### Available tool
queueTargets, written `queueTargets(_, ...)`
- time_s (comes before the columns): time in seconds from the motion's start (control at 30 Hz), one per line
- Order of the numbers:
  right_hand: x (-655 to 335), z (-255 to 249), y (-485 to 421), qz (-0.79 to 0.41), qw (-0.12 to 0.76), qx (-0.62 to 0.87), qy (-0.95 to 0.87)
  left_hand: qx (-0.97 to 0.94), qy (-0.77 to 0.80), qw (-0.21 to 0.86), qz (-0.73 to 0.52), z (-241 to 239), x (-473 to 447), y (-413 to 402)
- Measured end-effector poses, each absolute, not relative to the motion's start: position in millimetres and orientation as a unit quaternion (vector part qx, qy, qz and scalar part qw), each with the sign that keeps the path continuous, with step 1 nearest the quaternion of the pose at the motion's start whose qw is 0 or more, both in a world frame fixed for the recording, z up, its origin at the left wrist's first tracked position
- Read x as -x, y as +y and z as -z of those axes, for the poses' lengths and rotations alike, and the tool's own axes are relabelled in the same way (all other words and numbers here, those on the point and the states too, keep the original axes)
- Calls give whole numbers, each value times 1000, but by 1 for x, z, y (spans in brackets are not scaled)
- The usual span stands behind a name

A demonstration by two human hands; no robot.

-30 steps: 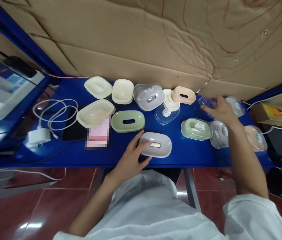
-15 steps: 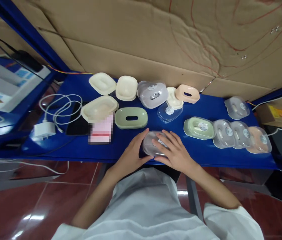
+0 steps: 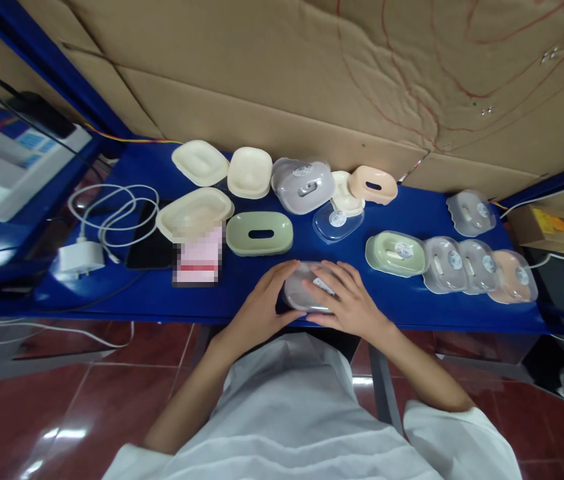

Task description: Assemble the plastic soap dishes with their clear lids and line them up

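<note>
Grey dish [image 3: 297, 288] under a clear cover, half buried by two hands
Left hand [image 3: 265, 300] wraps its 9 o'clock end, right hand [image 3: 355, 308] is spread over the 3 o'clock end, so I can't make out that end, and its sticker [image 3: 323, 285] is partly covered. It's at the worktop [image 3: 242, 283]'s near edge. From there: green slotted dish [image 3: 261, 246] at 11, loose clear lid [image 3: 338, 225] at 1, lidded row [image 3: 446, 265] around 3. Pink patch [image 3: 197, 260] at 9 is pixelated; cable [image 3: 107, 241] crosses the dark flat thing [image 3: 148, 252] beyond. White box [image 3: 9, 177] near 10 gets cut off.
</note>
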State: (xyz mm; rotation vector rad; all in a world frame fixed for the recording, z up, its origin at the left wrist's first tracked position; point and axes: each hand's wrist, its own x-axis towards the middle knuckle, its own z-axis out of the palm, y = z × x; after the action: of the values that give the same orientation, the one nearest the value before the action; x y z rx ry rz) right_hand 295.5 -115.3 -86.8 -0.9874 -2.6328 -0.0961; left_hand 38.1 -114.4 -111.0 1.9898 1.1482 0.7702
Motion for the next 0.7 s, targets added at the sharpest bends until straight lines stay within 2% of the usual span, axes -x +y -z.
queueTargets(0.1,-317,85,-128,61,212,388,-895,-778,446,331,-295,108,-41,-117)
queueTargets(0.2,-355,77,-137,114,233,507,-822,-789,456,298,-284,104,-44,-120)
queueTargets(0.4,-408,69,-123,127,138,601,-777,-833,437,223,-255,99,-48,-123)
queueTargets(0.57,-405,76,-83,174,124,641,-737,-835,434,227,-251,97,-47,-124)
queueTargets(0.7,-415,81,-40,159,115,679,-708,-835,435,223,-253,98,-47,-125)
